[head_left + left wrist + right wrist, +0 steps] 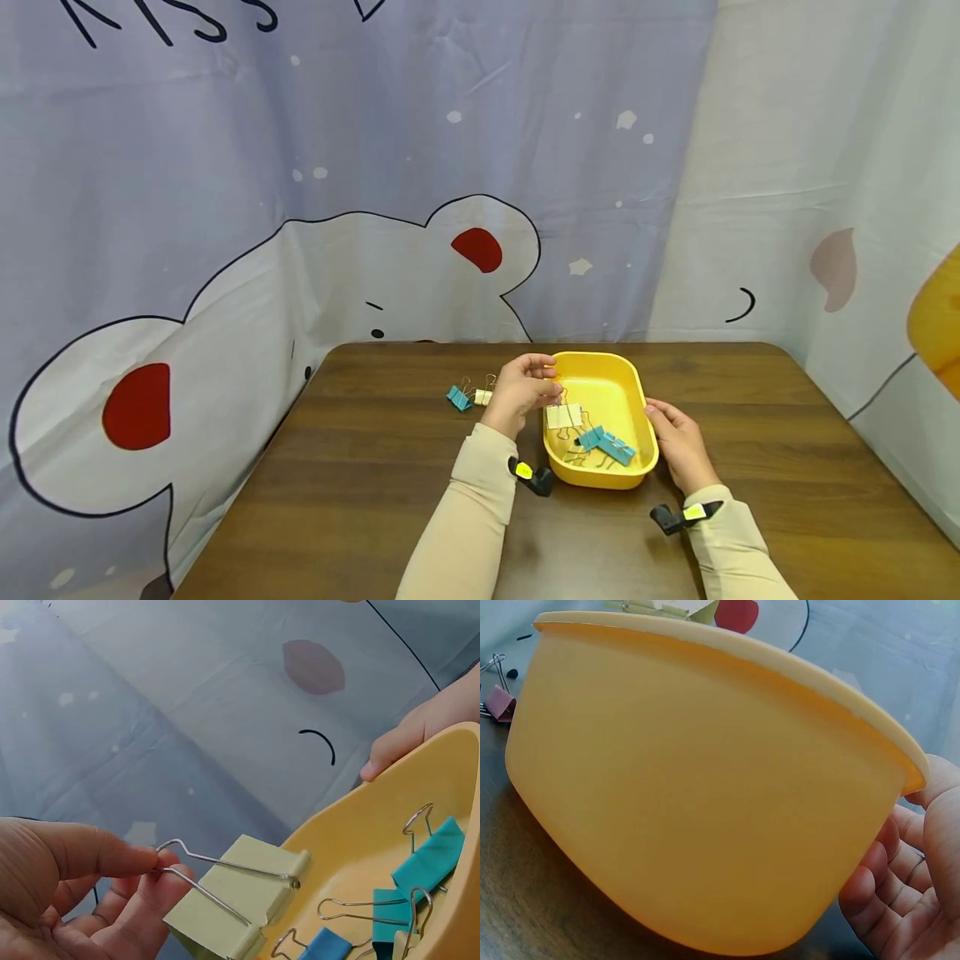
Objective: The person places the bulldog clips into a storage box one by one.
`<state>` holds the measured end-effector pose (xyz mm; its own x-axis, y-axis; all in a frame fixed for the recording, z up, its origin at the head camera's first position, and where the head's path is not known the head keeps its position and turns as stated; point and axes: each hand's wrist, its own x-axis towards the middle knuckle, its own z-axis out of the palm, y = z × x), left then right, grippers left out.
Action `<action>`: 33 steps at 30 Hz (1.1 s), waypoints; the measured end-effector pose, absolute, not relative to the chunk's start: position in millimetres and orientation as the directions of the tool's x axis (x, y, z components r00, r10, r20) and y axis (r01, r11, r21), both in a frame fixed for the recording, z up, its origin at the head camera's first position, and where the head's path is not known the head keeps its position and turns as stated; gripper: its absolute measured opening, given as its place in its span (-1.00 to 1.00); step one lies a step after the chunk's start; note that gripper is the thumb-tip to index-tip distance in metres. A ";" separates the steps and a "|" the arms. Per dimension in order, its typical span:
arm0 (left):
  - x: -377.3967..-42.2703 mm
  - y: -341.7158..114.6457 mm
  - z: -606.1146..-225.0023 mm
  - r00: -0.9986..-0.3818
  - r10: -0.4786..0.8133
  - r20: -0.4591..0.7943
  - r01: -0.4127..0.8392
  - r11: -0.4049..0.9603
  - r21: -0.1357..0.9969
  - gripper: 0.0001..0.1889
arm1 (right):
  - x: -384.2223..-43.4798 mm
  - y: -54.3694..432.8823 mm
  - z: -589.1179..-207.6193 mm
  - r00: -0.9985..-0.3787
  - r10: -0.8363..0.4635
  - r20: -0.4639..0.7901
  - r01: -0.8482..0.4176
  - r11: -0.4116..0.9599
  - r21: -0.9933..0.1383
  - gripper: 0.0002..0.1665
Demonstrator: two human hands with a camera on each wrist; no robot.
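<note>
My left hand (pixel 517 392) pinches a wire handle of a pale yellow binder clip (pixel 232 892) between thumb and fingertips. The clip hangs over the left side of a yellow plastic bin (pixel 609 385). Inside lie teal binder clips (pixel 429 856) and a blue binder clip (pixel 325 946), their wire handles sticking out. At the bin's right side, my right hand (pixel 678 442) grips the rim, its thumb at the edge and its other fingers bent against the outer wall (pixel 705 787). The right wrist view shows mostly that wall, which hides the bin's contents.
Left of the bin, a teal binder clip (pixel 459 398) and a pale yellow one (pixel 482 397) lie on the brown wooden table (pixel 360 500). A pink binder clip (pixel 501 703) shows past the bin in the right wrist view. A printed curtain (pixel 360 275) hangs behind the table.
</note>
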<state>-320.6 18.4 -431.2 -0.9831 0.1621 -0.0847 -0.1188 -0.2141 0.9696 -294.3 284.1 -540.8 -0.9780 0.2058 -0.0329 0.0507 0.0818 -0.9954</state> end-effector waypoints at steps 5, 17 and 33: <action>-319.3 20.5 -430.1 -0.975 0.213 -0.071 -0.117 -0.212 0.970 -0.57 | -293.8 283.3 -539.1 -0.980 0.197 -0.034 0.048 0.068 -0.997 -0.27; -326.4 -2.6 -427.5 -0.982 0.178 -0.067 -0.102 -0.193 0.976 -0.60 | -294.4 284.2 -540.3 -0.982 0.185 -0.040 0.055 0.074 -0.996 -0.26; -359.9 -93.9 -424.8 -0.999 0.034 -0.019 -0.024 -0.146 0.989 -0.67 | -294.7 284.5 -543.5 -0.981 0.192 -0.018 0.037 0.097 -0.995 -0.21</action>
<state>-359.9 -93.9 -424.8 -0.9992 0.0341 -0.0190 -0.0238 -0.1458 0.9890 -294.7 284.5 -543.5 -0.9812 0.1920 -0.0177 0.0369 0.0969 -0.9946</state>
